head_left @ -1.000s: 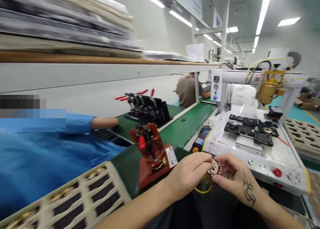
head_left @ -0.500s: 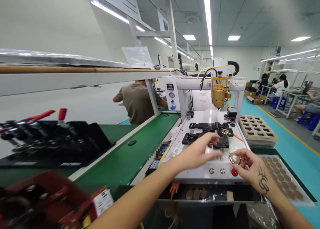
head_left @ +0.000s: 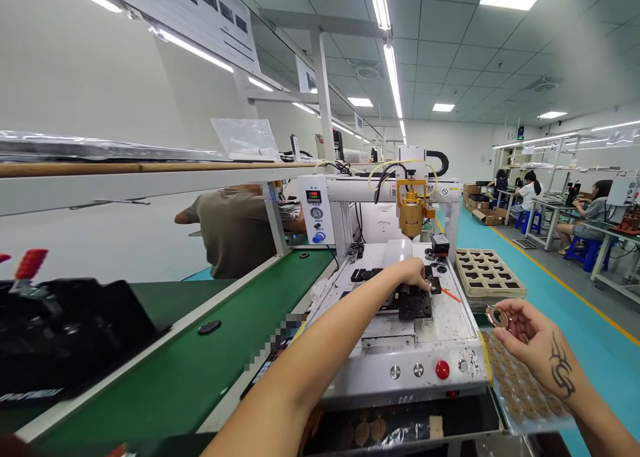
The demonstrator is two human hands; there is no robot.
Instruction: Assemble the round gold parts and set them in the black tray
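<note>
A person's two bare arms reach forward over a white machine (head_left: 400, 350) on a factory worktop. The right hand (head_left: 525, 330), tattooed at the wrist, is held up beside the machine with its fingers (head_left: 505, 314) pinching a small gold ring (head_left: 497, 317) by its edge. The left hand (head_left: 413, 274) stretches further out onto the machine bed, fingers pressed together on a small metal part (head_left: 429, 284) lying on a black fixture (head_left: 415, 304); whether they grip that part or only touch it is hard to tell.

Below the right hand lies a clear tray (head_left: 520, 390) with rows of round brown discs in its pockets. Behind it, right of the machine bed, stands a stack of beige trays (head_left: 487, 277) whose dark square pockets look empty. Under the machine's front edge a dark drawer (head_left: 395, 430) holds a few more discs on plastic film.

The machine's front panel carries two silver buttons and a red button (head_left: 443, 369). Over the bed hangs a brass head (head_left: 411, 214) on a white gantry, with a small control box (head_left: 316, 207) on its left post. A green conveyor (head_left: 210, 350) runs along the left, with a black oval piece on it. A black clamp jig (head_left: 65, 337) with a red handle sits blurred at the left edge, partly cut off.

Another person in a brown shirt (head_left: 235, 227) works behind a shelf post, half hidden. More people sit at benches far right, too small to make out.
</note>
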